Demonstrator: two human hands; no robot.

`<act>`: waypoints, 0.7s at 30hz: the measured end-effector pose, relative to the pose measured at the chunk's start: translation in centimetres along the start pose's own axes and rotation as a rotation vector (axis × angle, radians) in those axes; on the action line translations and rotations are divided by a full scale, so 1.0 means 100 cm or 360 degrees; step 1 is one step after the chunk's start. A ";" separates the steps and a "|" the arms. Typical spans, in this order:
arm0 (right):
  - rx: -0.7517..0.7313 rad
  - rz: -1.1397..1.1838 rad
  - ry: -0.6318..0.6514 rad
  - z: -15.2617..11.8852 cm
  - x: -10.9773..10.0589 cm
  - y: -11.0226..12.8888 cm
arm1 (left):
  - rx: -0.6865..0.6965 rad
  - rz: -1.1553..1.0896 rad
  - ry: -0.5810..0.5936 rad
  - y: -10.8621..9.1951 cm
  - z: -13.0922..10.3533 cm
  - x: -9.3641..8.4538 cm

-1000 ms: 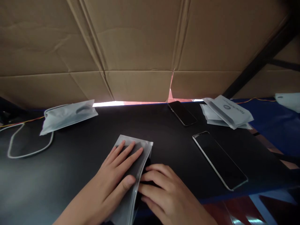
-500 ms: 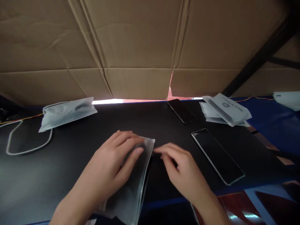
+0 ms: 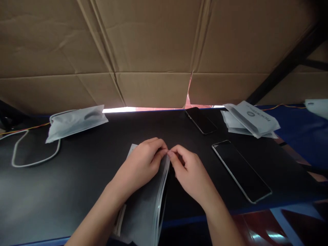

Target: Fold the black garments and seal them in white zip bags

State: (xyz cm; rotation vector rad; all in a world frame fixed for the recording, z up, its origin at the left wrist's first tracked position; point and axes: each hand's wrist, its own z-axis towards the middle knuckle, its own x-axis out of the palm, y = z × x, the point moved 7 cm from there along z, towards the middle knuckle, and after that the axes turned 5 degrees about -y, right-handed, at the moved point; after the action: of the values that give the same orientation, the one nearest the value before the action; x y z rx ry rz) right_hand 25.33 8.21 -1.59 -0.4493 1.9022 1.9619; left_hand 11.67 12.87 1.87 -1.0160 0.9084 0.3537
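Note:
A frosted plastic zip bag (image 3: 143,212) lies at the front middle of the black table, its sealing strip on the right side. My left hand (image 3: 145,160) rests across the bag, thumb and fingers pinching its far right corner. At that same corner, my right hand (image 3: 187,167) also pinches the bag's edge, and the fingertips of both hands almost touch. Something pale shows through the bag near its lower left, partly covered by my left forearm; I cannot make out what it is. Right of my right hand lies a large phone (image 3: 241,171) with a dark screen.
A smaller phone (image 3: 201,120) lies farther back. Several printed white bags (image 3: 252,119) are stacked at the back right. A filled white bag (image 3: 78,123) and a white cable (image 3: 36,164) lie at the left. Cardboard (image 3: 153,41) rises behind the black table (image 3: 84,184).
My left hand has moved from lying over the bag to pinching its far corner. My right hand has moved up and left to the same corner and closed on it.

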 end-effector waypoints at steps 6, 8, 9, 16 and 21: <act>0.0077 -0.0043 0.0060 -0.025 0.012 0.009 | -0.0072 -0.0070 -0.0150 0.002 0.000 -0.003; 0.0170 -0.0008 0.0098 -0.031 0.014 0.007 | -0.0080 -0.0082 -0.0171 0.000 -0.003 -0.003; 0.0214 0.0041 0.0114 -0.033 0.013 0.005 | -0.0088 -0.0089 -0.0192 -0.001 -0.005 -0.004; 0.0194 0.0510 0.0267 -0.037 0.013 -0.003 | -0.0141 -0.0184 -0.0318 0.002 -0.008 -0.015; 0.0153 0.0432 0.0091 -0.035 0.026 0.000 | -0.0070 -0.0201 -0.0257 -0.010 -0.009 -0.013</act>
State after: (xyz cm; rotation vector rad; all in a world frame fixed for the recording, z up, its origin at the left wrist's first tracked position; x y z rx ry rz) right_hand 22.92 4.85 -2.97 -0.2320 2.1811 2.0279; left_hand 11.06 11.78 3.26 -1.0642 0.6905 0.3450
